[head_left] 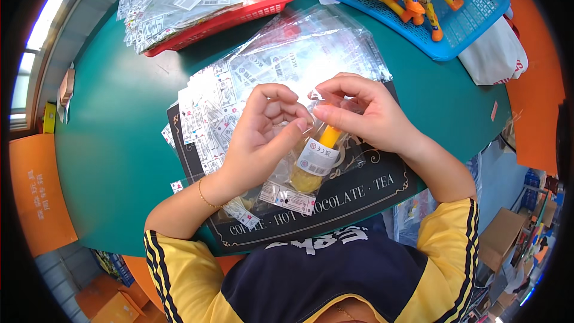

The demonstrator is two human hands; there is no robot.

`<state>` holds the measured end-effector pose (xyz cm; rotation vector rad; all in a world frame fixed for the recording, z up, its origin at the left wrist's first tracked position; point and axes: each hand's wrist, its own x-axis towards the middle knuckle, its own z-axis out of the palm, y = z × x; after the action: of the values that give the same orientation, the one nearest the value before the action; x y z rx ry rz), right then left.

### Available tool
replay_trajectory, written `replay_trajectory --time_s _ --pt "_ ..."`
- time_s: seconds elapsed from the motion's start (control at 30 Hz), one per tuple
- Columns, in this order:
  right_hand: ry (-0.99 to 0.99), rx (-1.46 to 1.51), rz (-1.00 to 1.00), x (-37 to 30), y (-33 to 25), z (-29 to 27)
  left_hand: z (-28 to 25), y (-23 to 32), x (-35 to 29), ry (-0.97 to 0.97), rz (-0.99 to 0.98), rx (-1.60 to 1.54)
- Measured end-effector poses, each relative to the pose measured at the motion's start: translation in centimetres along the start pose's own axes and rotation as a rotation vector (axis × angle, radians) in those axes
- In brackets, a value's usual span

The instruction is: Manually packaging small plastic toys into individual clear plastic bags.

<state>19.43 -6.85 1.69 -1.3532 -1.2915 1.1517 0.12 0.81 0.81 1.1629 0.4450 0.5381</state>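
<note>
Your toy [329, 137] lies over the mat [373, 194], seemingly already in its clear bag [348, 157], the top likely not yet closed. Your right hand [315, 101] pinches the film with thumb and forefinger; your left hand [304, 121] has curled fingers nearly meeting the thumb, its hold impossible to tell. More toys fill the blue basket [443, 52] beyond the mat, apparently left to bag. Glare and fingers obscure the bag's mouth; the basket is cut off.
</note>
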Motion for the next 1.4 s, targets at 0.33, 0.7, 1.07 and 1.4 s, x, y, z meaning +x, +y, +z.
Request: replay_trajectory --time_s 0.33,0.7,1.07,1.4 --pt "0.009 0.247 0.229 -0.1 -0.2 0.0 0.3 1.0 -0.1 -0.029 -0.277 0.082" --pt "0.083 0.209 0.106 -0.3 -0.4 0.6 0.4 0.7 0.2 -0.079 -0.170 0.167" --pt "-0.111 0.143 0.049 -1.2 0.2 1.0 0.2 0.1 0.1 -0.016 -0.146 0.087" --pt "0.187 -0.049 0.440 -8.1 0.9 -12.4 -1.1 1.4 0.4 -0.015 -0.114 0.275"
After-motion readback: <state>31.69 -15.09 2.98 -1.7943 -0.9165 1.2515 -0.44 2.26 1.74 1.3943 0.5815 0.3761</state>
